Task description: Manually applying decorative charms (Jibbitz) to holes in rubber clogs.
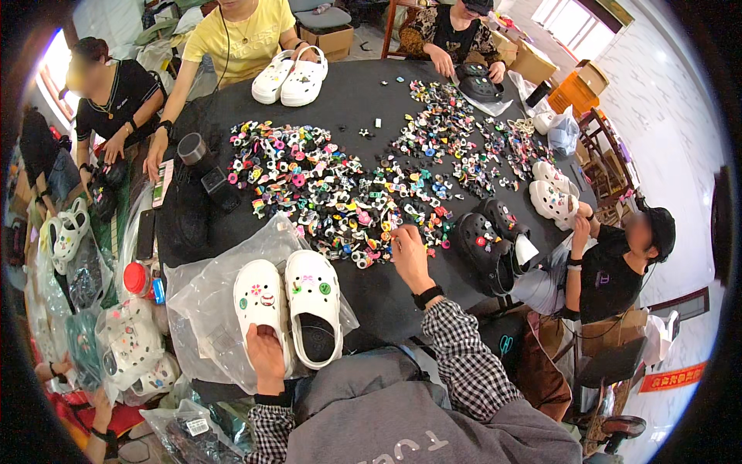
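A pair of white clogs lies on a clear plastic bag [205, 290] at the near edge of the black table [371, 298]. My left hand [265, 353] holds the heel of the left white clog [261, 303], which carries small charms. The right white clog [313, 298] lies beside it, untouched. My right hand [408, 251] reaches into the wide heap of small colourful shoe charms [340, 193], fingers bent down onto the pieces at its near edge. Whether a charm is pinched in them is hidden.
Other people sit round the table: one at the far side with white clogs [290, 76], one with a black clog [478, 81], one at the right beside black clogs [488, 246] and white clogs [553, 193]. Bags of clogs [127, 340] pile up at the left.
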The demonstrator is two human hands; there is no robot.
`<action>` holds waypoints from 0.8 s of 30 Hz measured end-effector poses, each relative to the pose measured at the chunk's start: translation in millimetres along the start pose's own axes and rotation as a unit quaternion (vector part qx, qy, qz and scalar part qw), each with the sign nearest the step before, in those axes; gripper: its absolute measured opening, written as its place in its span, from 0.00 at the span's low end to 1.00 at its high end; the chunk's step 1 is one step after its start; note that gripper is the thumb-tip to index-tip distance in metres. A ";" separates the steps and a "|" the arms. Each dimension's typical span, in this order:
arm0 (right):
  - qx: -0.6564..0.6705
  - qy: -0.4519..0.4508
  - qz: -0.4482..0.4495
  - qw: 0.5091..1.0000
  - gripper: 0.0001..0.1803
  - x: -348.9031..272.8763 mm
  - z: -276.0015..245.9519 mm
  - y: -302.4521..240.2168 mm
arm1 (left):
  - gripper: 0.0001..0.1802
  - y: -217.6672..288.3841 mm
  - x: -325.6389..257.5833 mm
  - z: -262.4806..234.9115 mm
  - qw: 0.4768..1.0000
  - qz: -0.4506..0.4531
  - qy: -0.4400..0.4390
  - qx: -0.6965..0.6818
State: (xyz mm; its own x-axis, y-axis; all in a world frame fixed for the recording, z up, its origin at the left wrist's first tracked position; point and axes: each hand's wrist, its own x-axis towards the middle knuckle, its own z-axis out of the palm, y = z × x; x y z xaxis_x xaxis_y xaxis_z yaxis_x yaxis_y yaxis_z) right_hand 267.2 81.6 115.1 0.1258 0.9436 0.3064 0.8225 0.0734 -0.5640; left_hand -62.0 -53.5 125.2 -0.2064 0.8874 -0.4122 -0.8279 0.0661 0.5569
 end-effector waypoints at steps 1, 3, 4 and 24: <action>-0.019 0.046 -0.059 0.997 0.11 6.1 4.1 -5.0 | 0.22 0.0 0.3 -1.8 1.000 0.001 0.000 0.000; -0.013 0.023 -0.070 0.997 0.12 15.5 11.6 -15.9 | 0.22 -0.3 0.9 -7.3 1.000 -0.004 0.001 0.002; -0.009 0.001 -0.079 0.997 0.13 19.1 14.6 -20.7 | 0.22 -0.6 1.2 -7.1 1.000 -0.004 0.000 0.003; -0.029 -0.033 -0.065 0.997 0.14 71.9 39.1 5.8 | 0.20 -0.5 1.6 -7.8 1.000 -0.008 -0.013 -0.009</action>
State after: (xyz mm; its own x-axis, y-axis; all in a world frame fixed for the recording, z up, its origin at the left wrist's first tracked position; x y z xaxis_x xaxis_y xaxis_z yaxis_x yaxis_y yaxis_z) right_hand 259.3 162.4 103.9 -0.0187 0.9464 0.3225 0.8600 0.1797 -0.4776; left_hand -66.0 -55.6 118.6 -0.1788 0.8978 -0.4024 -0.8405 0.0732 0.5368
